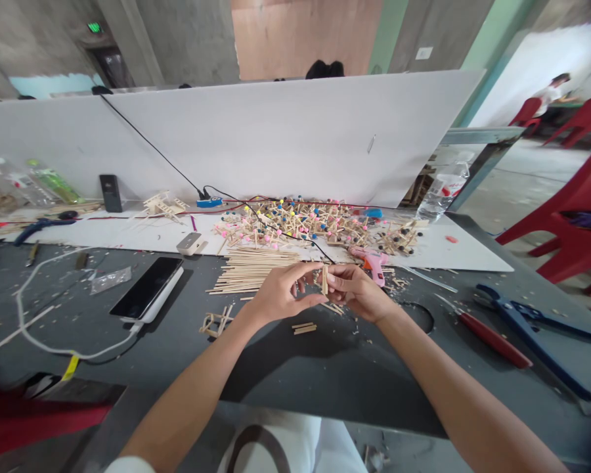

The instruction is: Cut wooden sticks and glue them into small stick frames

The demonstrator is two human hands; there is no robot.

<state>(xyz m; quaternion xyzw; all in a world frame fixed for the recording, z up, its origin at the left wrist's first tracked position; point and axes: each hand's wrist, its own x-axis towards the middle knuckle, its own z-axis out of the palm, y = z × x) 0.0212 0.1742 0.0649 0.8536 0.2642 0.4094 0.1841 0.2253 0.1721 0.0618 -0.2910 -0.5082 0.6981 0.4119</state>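
Observation:
Over the front of the desk, my right hand (359, 289) pinches a small upright bundle of short wooden sticks (324, 281) between thumb and fingers. My left hand (290, 292) curls around the same bundle from the other side, its index finger at the top end and its thumb at the bottom end. Just below lie a few cut sticks (304, 328). A small stick frame (217, 322) rests left of my left forearm. Behind my left hand is a layer of long thin sticks (251, 269). A pink glue gun (372, 261) lies beyond my right hand.
A heap of sticks with coloured ball ends (295, 220) lies along the white board (207, 157). At right are a red-handled tool (495, 338) and blue pliers (536, 341). A phone on a white power bank (148, 289), with its cable, is at left. A bottle (443, 187) stands back right.

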